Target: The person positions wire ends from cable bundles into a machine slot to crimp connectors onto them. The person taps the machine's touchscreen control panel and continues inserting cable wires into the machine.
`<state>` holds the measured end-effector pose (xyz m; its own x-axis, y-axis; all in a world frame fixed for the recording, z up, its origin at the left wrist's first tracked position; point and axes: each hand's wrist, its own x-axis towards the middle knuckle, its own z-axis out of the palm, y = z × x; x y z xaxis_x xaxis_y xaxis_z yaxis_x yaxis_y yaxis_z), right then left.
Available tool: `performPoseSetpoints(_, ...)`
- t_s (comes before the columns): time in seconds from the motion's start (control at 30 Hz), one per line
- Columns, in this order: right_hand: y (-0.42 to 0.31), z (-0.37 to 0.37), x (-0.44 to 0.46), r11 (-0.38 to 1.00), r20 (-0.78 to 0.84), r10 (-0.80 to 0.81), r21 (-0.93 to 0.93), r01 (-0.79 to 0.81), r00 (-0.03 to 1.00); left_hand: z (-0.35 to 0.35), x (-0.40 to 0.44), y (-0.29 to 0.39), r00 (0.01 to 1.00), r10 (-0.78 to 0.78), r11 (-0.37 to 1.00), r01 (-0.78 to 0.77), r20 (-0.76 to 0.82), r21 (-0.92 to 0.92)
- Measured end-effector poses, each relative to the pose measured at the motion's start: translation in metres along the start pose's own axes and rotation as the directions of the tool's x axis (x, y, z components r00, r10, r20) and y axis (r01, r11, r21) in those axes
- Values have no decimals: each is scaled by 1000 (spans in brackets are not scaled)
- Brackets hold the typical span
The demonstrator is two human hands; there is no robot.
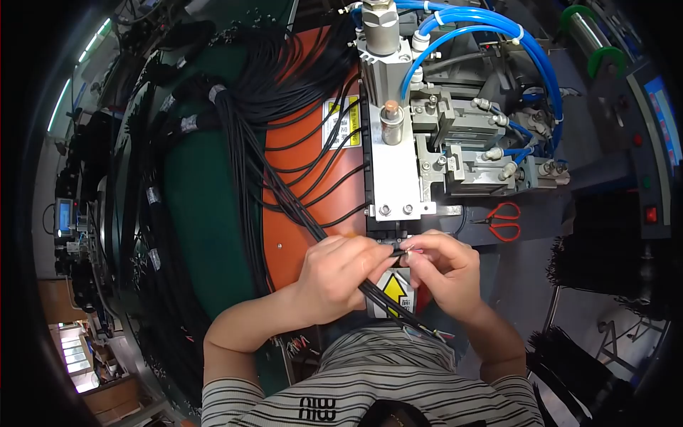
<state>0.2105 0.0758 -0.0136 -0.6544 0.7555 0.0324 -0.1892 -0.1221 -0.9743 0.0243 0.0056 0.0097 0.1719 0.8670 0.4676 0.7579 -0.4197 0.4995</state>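
Just in front of the machine (395,171), my left hand (338,274) is closed around a bundle of black cables (299,213). One cable end sticks out from between its thumb and forefinger. My right hand (445,270) pinches the thin coloured wires (413,250) at that end, and the fingertips of both hands are close together. Below the left hand the bundle runs down to the right, past a yellow arrow label (395,288), to stripped coloured ends (434,333). Several single cables (313,181) lead into the machine's left side.
Red-handled scissors (504,222) lie right of the machine. Blue air hoses (491,25) arch over its top. More black cables (284,78) lie on the orange plate (281,249) and the green table (199,213). A control panel (658,117) stands at the far right.
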Motion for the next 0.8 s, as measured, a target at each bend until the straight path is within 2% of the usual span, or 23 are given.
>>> performPoseSetpoints(0.07, 0, 2, 1, 1000, -27, -24, -19, 24, 999, 6, 1, -5, 998, -57, 995, 54, -28, -82)
performPoseSetpoints(0.2, -5, 1, 3, 994, -49, 100, 53, -98, 994, 6, 1, -11, 1000, -22, 993, 24, 17, -114)
performPoseSetpoints(0.23, -5, -3, 5, 967, -1, 175, 189, -171, 985, 6, 2, -8, 1000, -24, 993, 26, 19, -115)
performPoseSetpoints(0.3, -5, -12, 9, 841, 122, 297, 437, -320, 947, 3, 6, 6, 998, 45, 998, -46, 36, 30)
performPoseSetpoints(0.33, -6, -14, 10, 840, 121, 296, 438, -318, 948, 2, 8, 10, 996, 81, 991, -85, 48, 103)
performPoseSetpoints(0.47, -9, -14, 11, 822, 149, 344, 429, -374, 927, 3, 8, 16, 992, 90, 988, -100, 90, 116)
performPoseSetpoints(0.53, -4, -6, 5, 973, -23, 181, 150, -176, 983, 6, 10, 12, 995, 55, 997, -59, 80, 47)
performPoseSetpoints(0.57, -3, -3, 2, 997, -88, 80, -8, -81, 993, 9, 10, 9, 997, 20, 1000, -18, 75, -23)
performPoseSetpoints(0.6, -3, -5, 0, 997, -86, 82, -11, -83, 993, 11, 10, 7, 997, -15, 996, 22, 70, -91)
performPoseSetpoints(0.63, -4, -7, 0, 977, -76, 171, 141, -159, 982, 13, 10, 6, 998, -15, 996, 21, 69, -92)
performPoseSetpoints(0.7, -4, -9, -2, 852, -13, 338, 429, -300, 941, 17, 10, 4, 1000, -19, 991, 20, 5, -131)
performPoseSetpoints(0.73, -5, -8, -3, 851, -14, 339, 431, -300, 941, 17, 9, 3, 999, -22, 988, 18, -25, -151)
performPoseSetpoints(0.8, -6, 0, -4, 964, -112, 186, 215, -159, 976, 16, 10, 4, 999, -38, 985, 33, -26, -167)
